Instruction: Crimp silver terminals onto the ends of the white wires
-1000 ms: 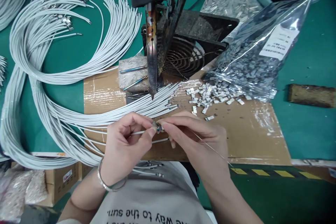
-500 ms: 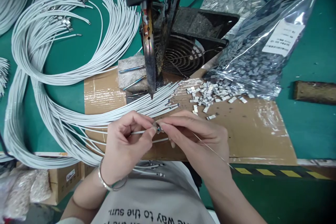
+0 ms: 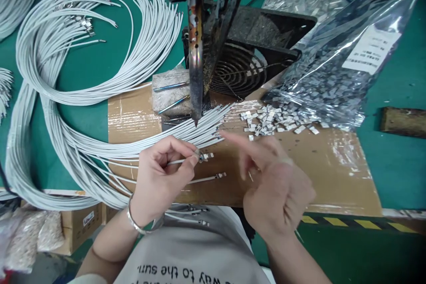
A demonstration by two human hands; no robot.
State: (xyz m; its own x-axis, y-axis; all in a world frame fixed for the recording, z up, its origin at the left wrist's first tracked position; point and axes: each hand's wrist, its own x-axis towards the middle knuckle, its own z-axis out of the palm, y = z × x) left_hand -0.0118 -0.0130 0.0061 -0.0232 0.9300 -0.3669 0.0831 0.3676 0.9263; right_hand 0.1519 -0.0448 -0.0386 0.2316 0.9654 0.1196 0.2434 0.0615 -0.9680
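My left hand (image 3: pixel 168 175) pinches the end of a white cable (image 3: pixel 175 161) between thumb and fingertips. A small metal connector (image 3: pixel 208 155) sticks out to the right of that pinch. My right hand (image 3: pixel 278 182) is apart from it, its index finger stretched toward the cable tips and its other fingers curled. A short bit of thin solder wire (image 3: pixel 251 177) shows by those curled fingers; the rest is mostly hidden by the hand. A soldering iron (image 3: pixel 195 66) points straight down just above my left hand. Below the held connector lies another cable with a connector (image 3: pixel 220 175).
Bundles of white cables (image 3: pixel 56 115) cover the left side. Loose metal connectors (image 3: pixel 273 120) lie in a pile before an open plastic bag (image 3: pixel 326 75). A black fan (image 3: pixel 239 69) stands behind the iron. Cardboard (image 3: pixel 336 168) covers the work area, with a dark block (image 3: pixel 402 121) farther right.
My right hand has drawn away from the connector to the right, and its index finger has stretched out. My left hand keeps its pinch in nearly the same place. The view has shifted slightly.
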